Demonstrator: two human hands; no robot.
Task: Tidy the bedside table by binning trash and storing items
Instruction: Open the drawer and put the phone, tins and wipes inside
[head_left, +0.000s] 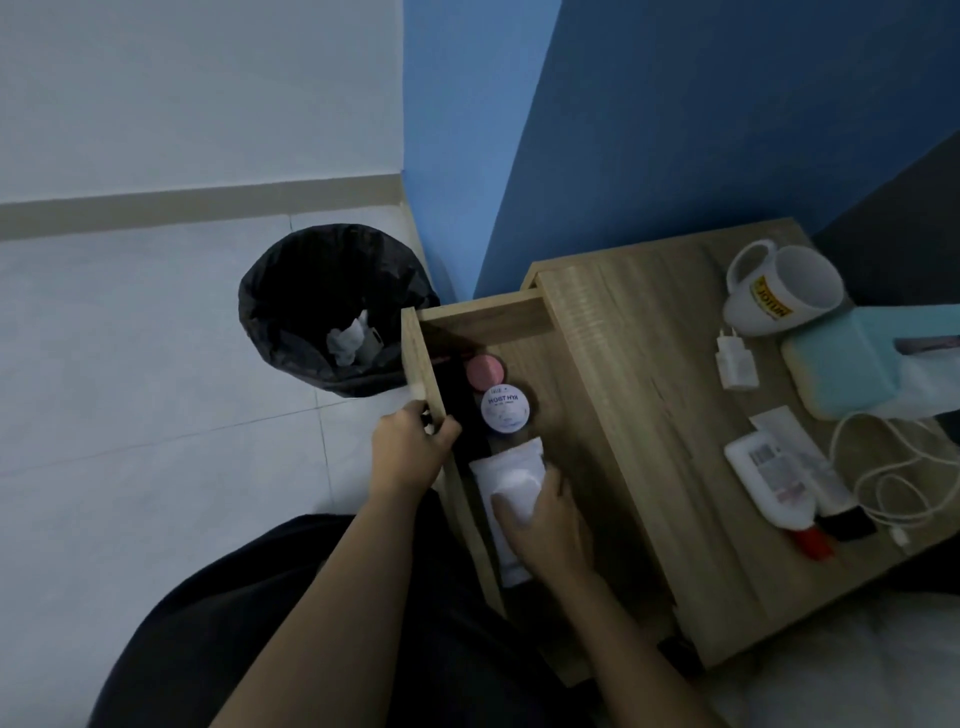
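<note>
white tube (498, 470) in drawer (563, 415), half hidden under right hand (550, 525)

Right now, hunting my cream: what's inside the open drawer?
The drawer holds a pink-lidded jar, a white-lidded jar and a white tube, partly covered by the gripping right hand.

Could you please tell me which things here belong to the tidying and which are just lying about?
In use: white tube in right hand, drawer held by left hand, bin.
Lying about: mug, charger plug, tissue box, cable, white bottle.
</note>
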